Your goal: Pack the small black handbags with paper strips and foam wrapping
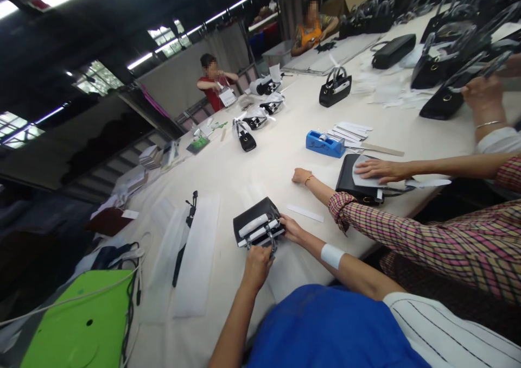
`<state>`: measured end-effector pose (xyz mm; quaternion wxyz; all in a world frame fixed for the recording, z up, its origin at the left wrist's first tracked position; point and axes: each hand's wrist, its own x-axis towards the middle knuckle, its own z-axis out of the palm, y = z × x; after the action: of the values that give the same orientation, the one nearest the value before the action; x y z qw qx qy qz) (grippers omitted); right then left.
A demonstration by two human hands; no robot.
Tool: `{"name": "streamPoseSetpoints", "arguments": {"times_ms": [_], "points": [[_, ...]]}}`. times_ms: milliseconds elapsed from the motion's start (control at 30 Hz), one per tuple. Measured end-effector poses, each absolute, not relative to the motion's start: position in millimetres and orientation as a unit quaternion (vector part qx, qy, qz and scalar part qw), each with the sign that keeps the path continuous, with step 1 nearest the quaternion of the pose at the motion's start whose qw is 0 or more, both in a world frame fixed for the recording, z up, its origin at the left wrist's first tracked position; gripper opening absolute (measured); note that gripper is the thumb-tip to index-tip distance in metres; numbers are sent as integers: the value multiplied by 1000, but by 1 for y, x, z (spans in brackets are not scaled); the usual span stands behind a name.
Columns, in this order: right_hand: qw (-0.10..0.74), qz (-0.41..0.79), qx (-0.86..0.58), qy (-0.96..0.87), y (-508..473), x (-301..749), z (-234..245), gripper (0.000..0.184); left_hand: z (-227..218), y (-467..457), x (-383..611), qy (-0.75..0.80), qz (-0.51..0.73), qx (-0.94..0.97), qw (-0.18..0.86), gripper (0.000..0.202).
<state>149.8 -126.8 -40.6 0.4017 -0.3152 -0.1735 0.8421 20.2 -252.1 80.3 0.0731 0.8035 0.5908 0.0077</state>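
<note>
Black handbag [249,214], one, at the near middle of the pale worktable [248,175], its handle side facing the worker; whether it lies flat or is tilted, I cannot tell from where I stand.

Fittings: white bands [253,224] along the top side; handle [271,236] at the near side.

Left hand [257,266]: fingers curled closed on the handle. Right hand [291,228]: against the bag's right end, fingertips partly hidden; how firmly they close, I cannot tell.

Condition: part-finished, I judge. Done: white bands in place, handle attached. Left: bags on the far side, such as the wrapped bag [272,104], have pale sheeting about them; this one shows none around its body. Whether it is due any, I cannot tell.

Near left: white sheet [197,265], flat, with a black strap [185,238] beside it; beyond these, a bright green panel [81,313].

Just right of the bag: one loose white strip [305,213]. Farther right: blue tape dispenser [324,146], beside a pile of paper strips [350,131].

Right, neighbouring place: second black bag [345,175], a co-worker's hand [373,170] spread flat on the pale piece [362,179] over it.
</note>
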Motion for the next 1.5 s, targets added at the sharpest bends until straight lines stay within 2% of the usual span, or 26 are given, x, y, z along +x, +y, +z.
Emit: {"name": "streamPoseSetpoints", "arguments": {"times_ms": [200,467,600,867,1000,1067,1167,1300,1400,1500], "points": [[403,846,-326,-123,-105,128,-53,23,70,-223,8,594,-34,799,90,21],[393,839,-353,-129,-102,137,-66,29,30,-239,22,606,-40,786,115,30],[386,827,-377,-158,-101,138,-65,29,21,-240,27,604,-41,788,113,28],[361,743,-514,-233,-103,139,-62,30,16,-245,29,599,-38,795,90,32],[350,673,-592,-270,-133,168,-65,33,18,-246,26,581,-47,807,93,35],[327,619,-637,-322,-159,186,-69,31,18,-245,26,578,-51,808,99,38],[244,542,-674,-438,-197,205,-75,24,16,-244,29,580,-55,806,108,40],[170,571,-645,-478,-229,210,-77,14,15,-243,34,579,-50,804,126,35],[197,610,-607,-470,-245,206,-70,20,18,-242,33,577,-38,803,144,33],[288,630,-549,-468,-255,202,-53,39,25,-241,29,577,-23,801,155,28]]}}
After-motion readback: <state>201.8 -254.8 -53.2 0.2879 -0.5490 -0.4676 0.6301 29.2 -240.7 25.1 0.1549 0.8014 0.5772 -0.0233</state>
